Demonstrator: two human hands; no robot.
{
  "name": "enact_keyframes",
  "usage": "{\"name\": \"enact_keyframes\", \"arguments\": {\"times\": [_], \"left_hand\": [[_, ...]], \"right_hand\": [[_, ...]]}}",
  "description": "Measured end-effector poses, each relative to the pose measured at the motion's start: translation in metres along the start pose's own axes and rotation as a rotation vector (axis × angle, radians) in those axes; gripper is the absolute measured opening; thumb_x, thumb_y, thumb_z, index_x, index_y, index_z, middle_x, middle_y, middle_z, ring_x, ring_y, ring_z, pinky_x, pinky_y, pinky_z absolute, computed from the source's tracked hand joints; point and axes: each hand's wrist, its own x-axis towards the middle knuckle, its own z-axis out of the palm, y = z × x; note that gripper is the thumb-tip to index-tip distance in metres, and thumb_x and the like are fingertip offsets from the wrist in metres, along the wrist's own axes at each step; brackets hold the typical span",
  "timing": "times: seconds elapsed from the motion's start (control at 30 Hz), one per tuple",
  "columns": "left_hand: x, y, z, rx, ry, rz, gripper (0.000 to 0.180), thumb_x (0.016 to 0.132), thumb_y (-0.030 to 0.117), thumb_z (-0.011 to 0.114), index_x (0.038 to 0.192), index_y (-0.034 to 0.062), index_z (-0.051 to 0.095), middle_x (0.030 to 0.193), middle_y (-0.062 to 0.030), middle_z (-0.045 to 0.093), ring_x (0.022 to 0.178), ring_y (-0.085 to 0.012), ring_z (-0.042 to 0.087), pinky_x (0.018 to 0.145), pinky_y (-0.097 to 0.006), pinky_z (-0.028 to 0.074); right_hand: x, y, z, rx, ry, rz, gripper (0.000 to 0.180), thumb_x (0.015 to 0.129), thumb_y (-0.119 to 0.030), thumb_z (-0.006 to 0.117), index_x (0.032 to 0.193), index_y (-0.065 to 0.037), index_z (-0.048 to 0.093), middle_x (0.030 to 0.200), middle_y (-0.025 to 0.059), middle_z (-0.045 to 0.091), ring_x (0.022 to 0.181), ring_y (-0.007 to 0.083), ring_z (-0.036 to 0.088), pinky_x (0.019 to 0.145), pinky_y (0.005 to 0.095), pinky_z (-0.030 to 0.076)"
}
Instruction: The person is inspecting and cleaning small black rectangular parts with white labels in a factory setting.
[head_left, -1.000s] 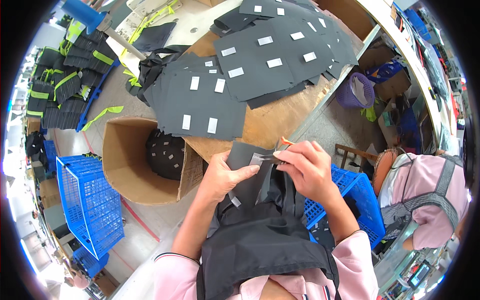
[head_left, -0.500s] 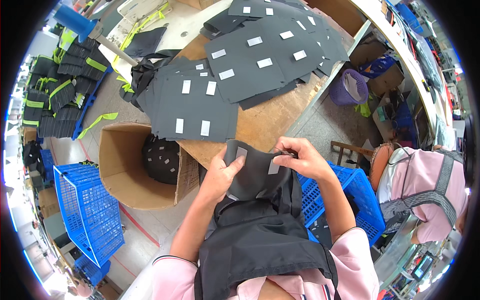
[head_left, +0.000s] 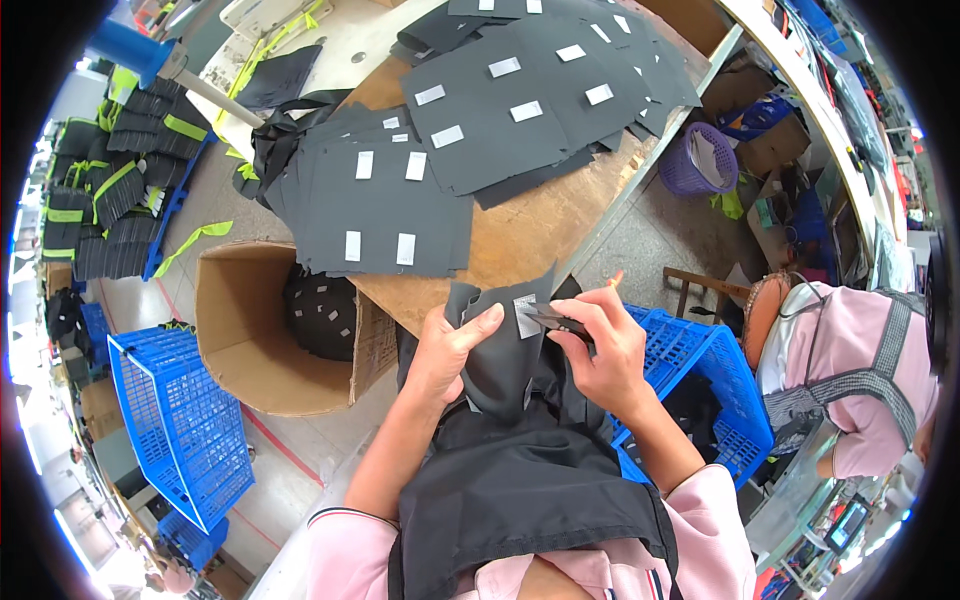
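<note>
Over my lap, my left hand (head_left: 446, 352) grips a dark grey fabric panel (head_left: 505, 362) by its left side, thumb on top. The panel hangs creased toward my black apron, and a small pale rectangular patch (head_left: 525, 316) shows on it. In my right hand (head_left: 612, 350) is a pair of small dark thread snips (head_left: 553, 318), their tips at the patch's right edge. My right fingers close round the snips. Just ahead on the wooden table (head_left: 520, 240) lie stacks of similar dark panels (head_left: 375, 215) with white patches.
A cardboard box (head_left: 240, 350) holding dark pieces stands left of the table. Blue crates (head_left: 185, 430) stand at left, and another blue crate (head_left: 735, 400) is close by my right arm. A purple basket (head_left: 690, 165) sits at the far right. A co-worker (head_left: 860, 370) in pink is at right.
My right hand has shifted from the panel's upper right edge to beside the patch, and the snips now show clearly. The panel is folded narrower and turned in my left hand.
</note>
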Motion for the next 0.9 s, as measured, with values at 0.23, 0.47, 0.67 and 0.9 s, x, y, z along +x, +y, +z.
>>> {"name": "enact_keyframes", "arguments": {"times": [0.23, 0.47, 0.67, 0.9], "left_hand": [[-0.004, 0.003, 0.000, 0.007, 0.011, 0.008, 0.029, 0.081, 0.017, 0.069, 0.100, -0.0019, 0.059, 0.094, -0.0088, 0.064, 0.083, -0.0151, 0.062, 0.074, -0.030, 0.050], [-0.007, 0.002, 0.003, 0.031, 0.026, 0.029, 0.028, 0.081, 0.016, 0.068, 0.101, -0.0019, 0.059, 0.093, -0.0077, 0.064, 0.082, -0.0141, 0.061, 0.074, -0.029, 0.050], [-0.007, 0.005, 0.006, 0.016, 0.046, 0.048, 0.025, 0.082, 0.015, 0.067, 0.100, -0.0010, 0.060, 0.092, -0.0066, 0.064, 0.080, -0.0125, 0.061, 0.072, -0.027, 0.050], [-0.007, 0.004, 0.008, 0.051, 0.058, 0.079, 0.022, 0.084, 0.013, 0.065, 0.099, -0.0012, 0.060, 0.091, -0.0060, 0.064, 0.079, -0.0109, 0.060, 0.070, -0.027, 0.049]], "right_hand": [[0.004, 0.010, 0.005, -0.040, -0.003, -0.102, 0.031, 0.065, -0.005, 0.072, 0.095, -0.008, 0.062, 0.079, 0.0062, 0.055, 0.063, 0.0230, 0.054, 0.055, 0.0311, 0.043], [0.010, 0.001, -0.001, -0.026, -0.011, -0.100, 0.030, 0.063, -0.001, 0.073, 0.091, -0.005, 0.064, 0.074, 0.0090, 0.057, 0.062, 0.0261, 0.056, 0.058, 0.0318, 0.047], [0.006, 0.003, 0.008, -0.001, 0.116, -0.136, 0.029, 0.066, -0.006, 0.072, 0.094, -0.007, 0.062, 0.075, 0.0057, 0.054, 0.057, 0.0216, 0.052, 0.052, 0.0315, 0.042], [0.000, -0.005, 0.013, -0.032, 0.043, -0.014, 0.030, 0.066, 0.001, 0.073, 0.094, -0.004, 0.063, 0.079, 0.0109, 0.058, 0.065, 0.0249, 0.059, 0.055, 0.0303, 0.047]]}}
